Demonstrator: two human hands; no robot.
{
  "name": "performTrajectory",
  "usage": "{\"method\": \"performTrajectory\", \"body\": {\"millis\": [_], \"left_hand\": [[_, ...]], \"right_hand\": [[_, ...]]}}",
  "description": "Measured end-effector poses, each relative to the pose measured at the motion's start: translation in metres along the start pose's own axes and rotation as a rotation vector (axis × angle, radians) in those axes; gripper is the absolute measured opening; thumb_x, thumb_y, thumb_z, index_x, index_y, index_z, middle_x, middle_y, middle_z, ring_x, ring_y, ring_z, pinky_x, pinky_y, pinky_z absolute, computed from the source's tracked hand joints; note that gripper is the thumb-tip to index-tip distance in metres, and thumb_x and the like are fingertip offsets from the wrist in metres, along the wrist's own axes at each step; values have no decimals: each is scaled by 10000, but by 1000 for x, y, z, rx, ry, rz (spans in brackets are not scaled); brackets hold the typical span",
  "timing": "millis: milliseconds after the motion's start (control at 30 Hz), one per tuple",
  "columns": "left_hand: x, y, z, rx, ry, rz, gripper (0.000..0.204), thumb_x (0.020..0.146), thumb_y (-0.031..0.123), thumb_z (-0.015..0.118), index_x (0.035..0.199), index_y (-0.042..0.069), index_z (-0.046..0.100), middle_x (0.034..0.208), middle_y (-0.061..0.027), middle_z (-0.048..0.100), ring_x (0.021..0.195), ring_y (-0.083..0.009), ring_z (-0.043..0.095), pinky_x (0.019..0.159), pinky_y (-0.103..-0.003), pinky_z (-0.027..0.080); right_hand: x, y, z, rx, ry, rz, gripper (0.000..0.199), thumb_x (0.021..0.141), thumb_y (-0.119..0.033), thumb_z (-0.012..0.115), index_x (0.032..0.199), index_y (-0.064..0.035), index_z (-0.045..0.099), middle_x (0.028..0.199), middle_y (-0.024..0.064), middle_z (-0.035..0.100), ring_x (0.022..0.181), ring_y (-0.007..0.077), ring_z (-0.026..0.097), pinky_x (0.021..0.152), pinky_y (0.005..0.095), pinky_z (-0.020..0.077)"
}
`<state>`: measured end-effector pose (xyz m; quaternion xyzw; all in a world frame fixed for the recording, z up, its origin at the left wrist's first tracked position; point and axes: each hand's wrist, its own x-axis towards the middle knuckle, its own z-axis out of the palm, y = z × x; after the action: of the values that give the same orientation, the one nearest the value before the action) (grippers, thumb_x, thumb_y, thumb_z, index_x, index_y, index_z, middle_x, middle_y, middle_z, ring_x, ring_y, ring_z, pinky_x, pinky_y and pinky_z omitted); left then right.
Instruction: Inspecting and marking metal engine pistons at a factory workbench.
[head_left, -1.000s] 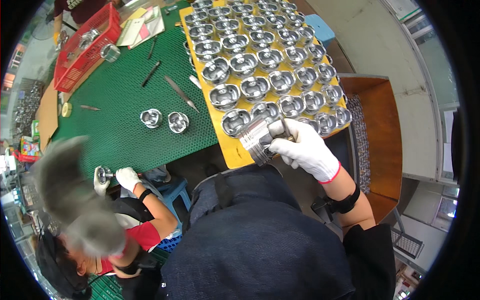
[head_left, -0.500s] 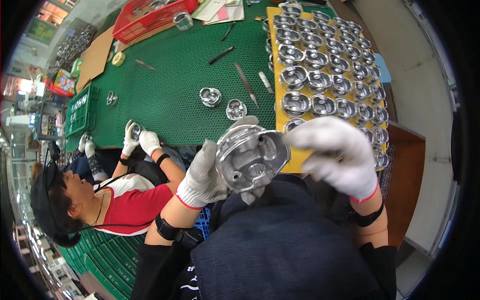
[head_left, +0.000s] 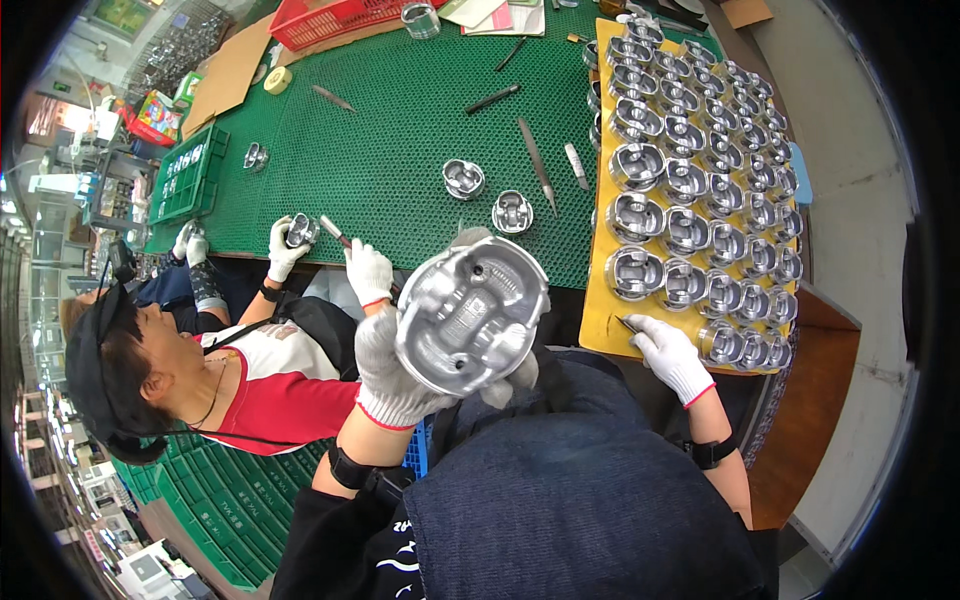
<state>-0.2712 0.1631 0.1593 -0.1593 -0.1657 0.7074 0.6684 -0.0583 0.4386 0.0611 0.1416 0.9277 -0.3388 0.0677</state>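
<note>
My left hand (head_left: 388, 378), in a white knit glove, grips a silver metal piston (head_left: 470, 318) and tips its hollow underside up into view. At the near edge of the yellow board (head_left: 602, 332), my gloved right hand (head_left: 672, 358) is closed, its fingertips pinched around a small dark slim thing too little shown to name. Rows of pistons (head_left: 637, 272) stand on that board, beyond and beside my right hand. Past my left hand, two more pistons sit on the green mat, one nearer (head_left: 512, 212) and one farther (head_left: 463, 179).
A file (head_left: 537, 168), a white marker (head_left: 576, 166) and a black pen (head_left: 492, 98) lie on the green mat (head_left: 400, 140). A red crate (head_left: 340, 25) stands at the back. On my left, a co-worker's gloved hands hold a piston (head_left: 301, 231) and a slim tool (head_left: 336, 231).
My right hand has moved from beside the held piston down to the board's near edge and closed on something small. The held piston has turned and shifted slightly left. The co-worker now holds a tool.
</note>
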Motion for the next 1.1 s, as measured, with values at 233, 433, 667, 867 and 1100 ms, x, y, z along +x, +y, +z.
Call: {"method": "performTrajectory", "body": {"millis": [233,433,667,867,1100], "left_hand": [[2,-19,11,-102,-102,30,973,769,414,693,1400,-79,139,1280,-450,285,1103,-594,447,861,-496,534],[4,-24,16,8,-103,102,985,791,486,646,1403,-82,125,1254,-483,284,1090,-601,456,876,-501,520],[-3,-3,5,-120,-112,-191,769,815,295,697,1388,87,227,1360,-285,203,1241,-476,316,918,-425,517],[-5,-19,6,86,-78,33,726,819,337,668,1370,84,268,1307,-276,303,1186,-463,361,900,-499,511],[7,-45,31,1484,351,516,1103,653,517,794,1404,-18,190,1337,-174,392,1198,-271,464,990,-389,417]], "right_hand": [[3,-13,-6,459,-125,517,365,895,-135,458,1243,-88,559,834,34,621,585,95,519,584,226,451],[1,-9,-3,484,-133,528,372,900,-142,445,1255,-97,548,822,9,609,575,70,506,529,211,424],[-2,-7,0,499,-109,518,388,898,-148,435,1268,-84,532,822,11,608,572,68,506,527,205,429],[-3,-12,-3,502,-93,541,391,897,-153,443,1270,-79,534,853,27,625,574,67,513,533,201,434],[-1,-124,-123,233,54,-331,426,822,-67,503,1238,-115,574,800,59,634,525,155,532,495,279,445]]}}
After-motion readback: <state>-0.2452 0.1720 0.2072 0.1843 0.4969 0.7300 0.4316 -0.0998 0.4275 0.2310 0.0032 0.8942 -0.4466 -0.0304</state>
